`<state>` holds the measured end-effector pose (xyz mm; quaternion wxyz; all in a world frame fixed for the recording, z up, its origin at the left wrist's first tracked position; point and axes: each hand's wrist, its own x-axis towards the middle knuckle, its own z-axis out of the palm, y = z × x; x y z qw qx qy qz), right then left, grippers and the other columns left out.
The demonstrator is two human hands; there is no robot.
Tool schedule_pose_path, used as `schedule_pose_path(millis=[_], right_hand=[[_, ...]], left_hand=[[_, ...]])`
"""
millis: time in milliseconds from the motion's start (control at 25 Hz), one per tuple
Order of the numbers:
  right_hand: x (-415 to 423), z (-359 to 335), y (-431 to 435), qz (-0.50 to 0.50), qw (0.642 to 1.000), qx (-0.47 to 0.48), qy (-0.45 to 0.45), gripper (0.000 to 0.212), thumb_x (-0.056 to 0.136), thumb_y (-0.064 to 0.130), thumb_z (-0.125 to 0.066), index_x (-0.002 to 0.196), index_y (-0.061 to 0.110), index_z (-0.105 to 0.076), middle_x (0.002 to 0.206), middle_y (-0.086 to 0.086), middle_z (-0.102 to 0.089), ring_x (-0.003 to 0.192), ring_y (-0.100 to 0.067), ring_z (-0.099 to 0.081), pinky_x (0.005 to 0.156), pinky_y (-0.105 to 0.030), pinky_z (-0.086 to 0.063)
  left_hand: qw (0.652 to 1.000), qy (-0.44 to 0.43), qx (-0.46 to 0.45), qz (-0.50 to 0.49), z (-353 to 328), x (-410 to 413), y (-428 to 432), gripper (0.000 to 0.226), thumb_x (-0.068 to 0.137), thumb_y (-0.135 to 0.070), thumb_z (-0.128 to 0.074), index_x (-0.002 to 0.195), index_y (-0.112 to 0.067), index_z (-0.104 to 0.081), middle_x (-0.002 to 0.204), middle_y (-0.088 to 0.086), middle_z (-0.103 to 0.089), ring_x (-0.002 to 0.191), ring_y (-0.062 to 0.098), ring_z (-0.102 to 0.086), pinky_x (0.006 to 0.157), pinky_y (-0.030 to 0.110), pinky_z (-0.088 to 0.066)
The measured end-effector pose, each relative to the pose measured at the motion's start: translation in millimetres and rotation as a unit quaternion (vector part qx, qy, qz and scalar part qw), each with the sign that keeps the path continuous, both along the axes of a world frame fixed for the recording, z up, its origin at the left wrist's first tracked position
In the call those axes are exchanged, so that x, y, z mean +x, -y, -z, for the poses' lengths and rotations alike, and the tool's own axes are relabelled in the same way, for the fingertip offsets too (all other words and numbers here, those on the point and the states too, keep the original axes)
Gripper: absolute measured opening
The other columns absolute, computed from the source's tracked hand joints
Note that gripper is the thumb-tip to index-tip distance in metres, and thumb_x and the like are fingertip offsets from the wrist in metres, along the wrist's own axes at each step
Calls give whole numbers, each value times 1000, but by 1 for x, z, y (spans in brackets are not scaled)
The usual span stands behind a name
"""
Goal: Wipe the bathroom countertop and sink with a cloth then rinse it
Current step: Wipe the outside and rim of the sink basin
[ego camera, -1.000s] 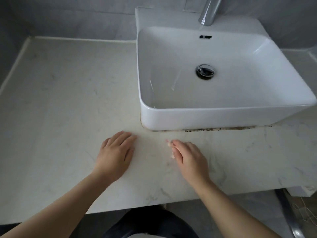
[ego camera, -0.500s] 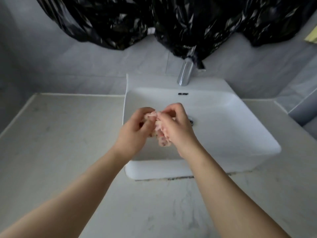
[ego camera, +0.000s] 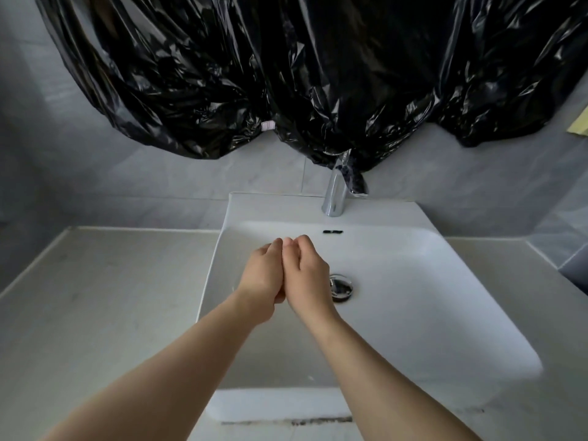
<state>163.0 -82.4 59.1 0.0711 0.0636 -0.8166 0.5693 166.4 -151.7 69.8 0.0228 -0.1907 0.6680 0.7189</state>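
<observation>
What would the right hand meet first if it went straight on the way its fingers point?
The right hand would probably meet the sink's rear wall, left of the overflow slot; depth unclear.

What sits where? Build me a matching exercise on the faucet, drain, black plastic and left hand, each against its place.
Things:
1 faucet
2 drain
3 black plastic
4 left hand

Places:
A hanging on the wall
B pressed against the right hand
C on the back rim of the sink
D in the floor of the sink

Pairs: 1-C, 2-D, 3-A, 4-B
</observation>
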Motion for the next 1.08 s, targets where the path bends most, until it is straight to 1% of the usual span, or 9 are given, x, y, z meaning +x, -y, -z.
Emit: schedule_pose_path(millis=[200, 480, 560, 640, 720, 800, 880, 960, 1080], right_hand=[[-35, 5, 6, 25, 998, -24, 58, 37, 92, 10, -40, 57, 18, -33, 55, 3, -42, 52, -10, -38, 53, -28, -31], [-69, 20, 8, 47, 981, -72, 176, 35, 85, 16, -38, 50, 16, -35, 49, -3, -43, 49, -20, -36, 48, -26, -25], [-77, 24, 3, -12, 973, -70, 219, 33, 92, 32, -38, 67, 14, -52, 66, -13, -61, 53, -23, -49, 50, -26, -38], [-83, 26, -9, -95, 962, -67, 247, 28, 96, 43, -41, 91, 21, -57, 79, -5, -66, 59, -14, -56, 57, -26, -46], [-89, 28, -19, -138, 955, -85, 247, 10, 91, 33, -56, 95, 23, -55, 73, -1, -62, 59, -9, -56, 60, -23, -46], [-97, 29, -21, -98, 967, -97, 215, 8, 85, 11, -63, 83, 16, -57, 69, -5, -60, 61, -14, -57, 63, -26, -46], [-107, 27, -20, -55, 965, -140, 215, 9, 83, 7, -61, 78, 13, -64, 81, -11, -67, 76, -22, -63, 74, -32, -47], [-115, 22, -13, -50, 945, -205, 252, 8, 87, 14, -60, 93, 12, -64, 101, -15, -69, 91, -27, -66, 82, -37, -51], [-125, 18, -6, 36, 973, -106, 200, 30, 89, 27, -60, 115, 18, -48, 98, -1, -61, 80, -11, -60, 66, -25, -50]], left_hand=[[1000, -9, -19, 2, 10, -31, 4, 22, 88, -7, -35, 69, -8, -47, 58, 7, -40, 52, 18, -34, 45, 20, -24], [985, -92, -129, 70, 32, -64, 12, 33, 88, -2, -35, 57, -11, -31, 39, -8, -34, 38, 10, -32, 42, 19, -24], [979, -80, -156, 101, 34, -70, 23, 32, 95, -17, -41, 64, -11, -40, 47, -5, -46, 43, 11, -42, 45, 21, -33], [980, -52, -144, 130, 36, -78, 39, 22, 94, -29, -50, 78, -13, -49, 69, 3, -57, 60, 16, -54, 59, 27, -45], [987, -28, -79, 139, 36, -86, 56, 17, 88, -24, -60, 95, -10, -54, 88, 10, -63, 79, 20, -60, 75, 34, -49], [993, -17, -45, 113, 36, -91, 70, 12, 83, -17, -66, 90, -10, -59, 83, 9, -66, 72, 17, -61, 69, 27, -49], [996, -18, 1, 90, 34, -96, 77, 14, 84, -18, -64, 73, -12, -56, 65, 2, -61, 59, 14, -56, 62, 25, -45], [998, -18, 45, 50, 38, -104, 80, 20, 88, -23, -59, 71, -13, -54, 68, 4, -59, 63, 18, -55, 68, 31, -44], [1000, 4, -14, 23, 43, -109, 78, 21, 85, -43, -59, 84, -22, -57, 82, 1, -61, 74, 21, -59, 68, 35, -48]])
